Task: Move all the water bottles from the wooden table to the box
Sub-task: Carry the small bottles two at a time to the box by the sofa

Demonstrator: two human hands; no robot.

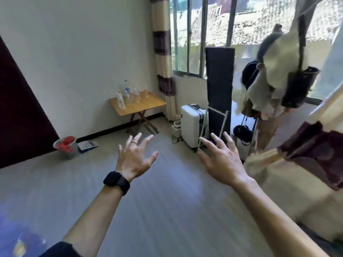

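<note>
Several clear water bottles [128,94] stand upright on the left half of a small wooden folding table [148,105] against the far wall. My left hand [134,157], with a ring and a black watch on the wrist, is stretched out in front of me with fingers spread and holds nothing. My right hand [221,158] is likewise raised with fingers spread and empty. Both hands hang over the grey floor, well short of the table. No box is in view.
A white suitcase [193,125] stands right of the table beside a dark upright panel [219,86]. A rack with hanging clothes and bags [278,76] fills the right. A red-and-white basket [65,146] sits on the floor at the left wall. A bed edge [297,173] is at right.
</note>
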